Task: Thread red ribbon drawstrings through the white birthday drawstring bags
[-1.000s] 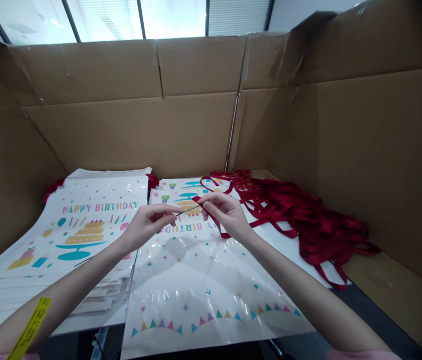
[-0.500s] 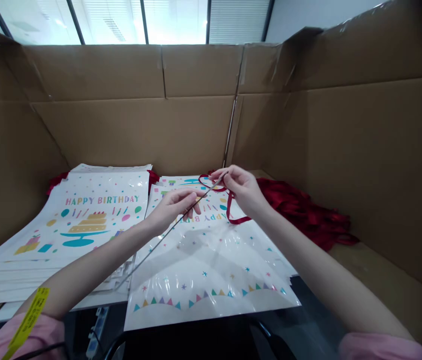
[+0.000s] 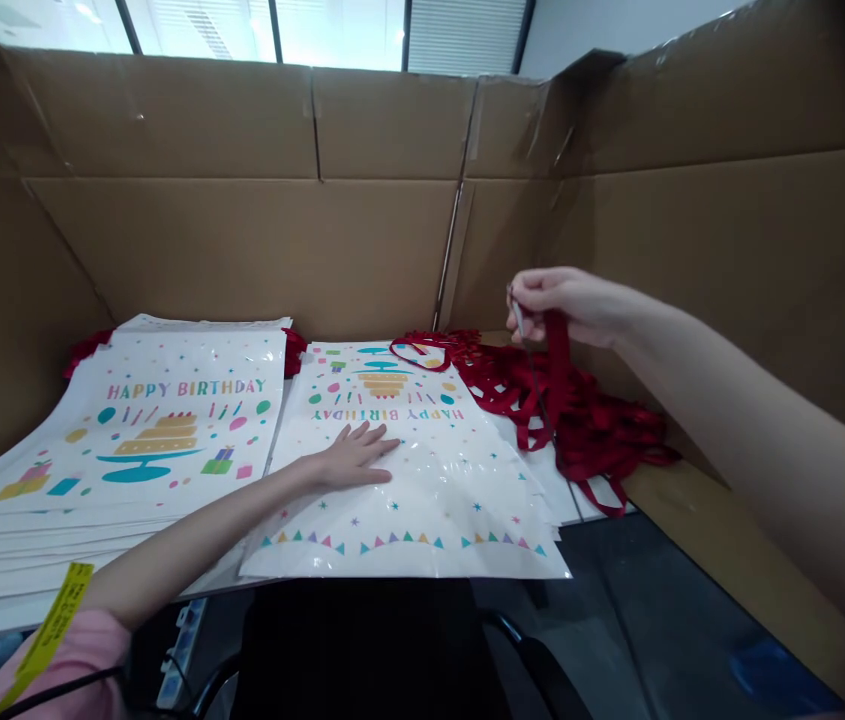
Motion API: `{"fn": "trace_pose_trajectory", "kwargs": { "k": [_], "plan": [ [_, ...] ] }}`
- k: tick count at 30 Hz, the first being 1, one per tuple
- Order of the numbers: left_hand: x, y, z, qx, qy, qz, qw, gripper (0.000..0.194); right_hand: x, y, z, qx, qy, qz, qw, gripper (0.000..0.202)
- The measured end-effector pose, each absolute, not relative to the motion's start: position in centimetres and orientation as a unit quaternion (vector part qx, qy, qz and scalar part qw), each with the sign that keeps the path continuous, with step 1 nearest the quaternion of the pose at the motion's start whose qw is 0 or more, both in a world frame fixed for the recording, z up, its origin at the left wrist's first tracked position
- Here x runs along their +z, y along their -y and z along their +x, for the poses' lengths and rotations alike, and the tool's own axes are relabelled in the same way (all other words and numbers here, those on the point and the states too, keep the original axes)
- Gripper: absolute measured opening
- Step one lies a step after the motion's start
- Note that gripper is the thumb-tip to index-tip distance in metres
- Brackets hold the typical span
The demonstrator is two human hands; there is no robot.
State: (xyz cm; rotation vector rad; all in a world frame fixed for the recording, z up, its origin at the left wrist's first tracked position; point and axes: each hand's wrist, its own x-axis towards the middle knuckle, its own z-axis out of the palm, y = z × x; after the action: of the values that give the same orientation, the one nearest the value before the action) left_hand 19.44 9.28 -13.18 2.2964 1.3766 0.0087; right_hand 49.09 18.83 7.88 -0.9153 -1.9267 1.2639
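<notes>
The left hand [image 3: 354, 462] lies spread, palm down, on the white sheet [image 3: 441, 500], which sits beside the stack [image 3: 159, 440]. The right hand [image 3: 561, 303], raised above the red pile [image 3: 621, 440], pinches a thin strand [image 3: 534, 375], and a ribbon [image 3: 558, 355] hangs from it too

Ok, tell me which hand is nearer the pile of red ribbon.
Right. The right hand shows just above the pile; the left hand rests on the printed sheet, left of it.
</notes>
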Motion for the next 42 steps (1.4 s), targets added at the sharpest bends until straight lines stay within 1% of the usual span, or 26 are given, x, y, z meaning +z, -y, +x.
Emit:
{"fn": "trace_pose_trajectory", "kwargs": {
  "k": [2, 4, 6, 8, 10, 13, 16, 19, 24, 32, 42],
  "plan": [
    [-12.6, -10.3, 18.7, -0.015, -0.498, 0.836, 0.231, 0.072, 5.6, -19.0, 50.2, 0.518, 0.74, -0.364, 0.224, 0.028],
    [-11.9, -11.0, 17.9, -0.039, -0.504, 0.832, 0.227, 0.07, 3.0, -19.1, 51.6, 0.541, 0.739, -0.367, 0.16, 0.038],
    [-11.1, -11.3, 17.8, -0.059, -0.52, 0.827, 0.204, 0.065, 0.3, -19.1, 53.1, 0.553, 0.734, -0.373, 0.125, 0.043],
    [-10.5, -11.2, 18.8, -0.048, -0.53, 0.831, 0.163, 0.056, -2.1, -18.7, 54.4, 0.562, 0.729, -0.38, 0.095, 0.046],
    [-10.2, -11.0, 21.0, -0.005, -0.52, 0.844, 0.131, 0.049, -4.2, -18.2, 55.3, 0.57, 0.724, -0.382, 0.071, 0.047],
    [-10.7, -10.5, 26.0, 0.07, -0.47, 0.87, 0.133, 0.045, -7.0, -17.2, 56.1, 0.577, 0.718, -0.385, 0.048, 0.05],
    [-12.1, -10.2, 30.5, 0.121, -0.426, 0.886, 0.138, 0.043, -9.1, -16.6, 56.6, 0.589, 0.709, -0.386, 0.04, 0.051],
    [-13.4, -10.1, 32.6, 0.149, -0.419, 0.888, 0.117, 0.039, -10.5, -16.3, 56.9, 0.608, 0.693, -0.384, 0.046, 0.051],
    [-14.7, -10.2, 32.6, 0.179, -0.437, 0.877, 0.087, 0.029, -11.4, -16.0, 57.0, 0.642, 0.671, -0.366, 0.059, 0.05],
    [-15.2, -10.4, 32.5, 0.214, -0.468, 0.85, 0.114, 0.017, -12.3, -16.0, 57.0, 0.659, 0.659, -0.354, 0.078, 0.051],
    [-14.9, -10.3, 32.9, 0.222, -0.488, 0.839, 0.092, 0.02, -12.5, -15.4, 57.5, 0.671, 0.638, -0.361, 0.109, 0.047]
  ]
}}
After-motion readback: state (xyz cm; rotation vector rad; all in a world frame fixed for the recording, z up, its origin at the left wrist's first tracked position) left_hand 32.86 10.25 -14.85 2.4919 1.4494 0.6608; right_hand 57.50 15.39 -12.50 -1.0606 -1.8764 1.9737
